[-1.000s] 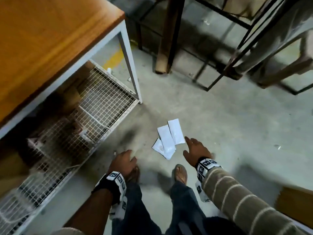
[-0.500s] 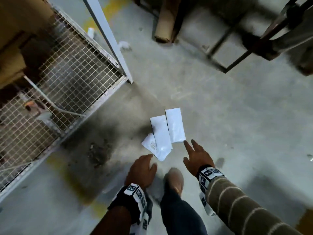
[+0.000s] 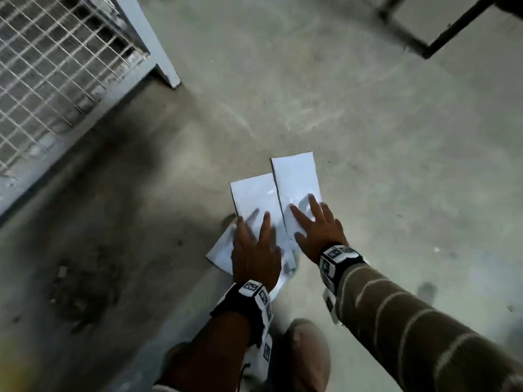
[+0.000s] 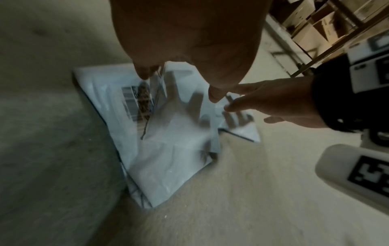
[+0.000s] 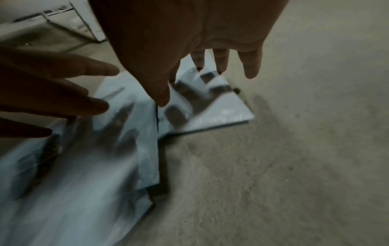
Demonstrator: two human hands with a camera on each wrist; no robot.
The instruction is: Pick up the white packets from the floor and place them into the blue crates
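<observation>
Three white packets lie overlapping on the concrete floor. The right packet (image 3: 297, 182) lies farthest, the middle packet (image 3: 254, 199) overlaps it, and a third packet (image 3: 222, 251) pokes out at the lower left. My left hand (image 3: 252, 244) hovers open with spread fingers over the middle packet (image 4: 168, 141). My right hand (image 3: 317, 224) is open just above the near end of the right packet (image 5: 210, 108); its fingertips look close to the surface, contact unclear. Both hands cast finger shadows on the packets. No blue crate is in view.
A white metal frame with wire-mesh shelf (image 3: 56, 66) stands at the upper left, its leg (image 3: 167, 75) on the floor. A dark metal frame (image 3: 441, 38) crosses the upper right. My foot (image 3: 308, 355) is just behind the packets. A dark stain (image 3: 85, 292) marks the floor.
The head has dropped closer to the floor. Both hands moved forward from beside the feet to directly over the packets, fingers spread.
</observation>
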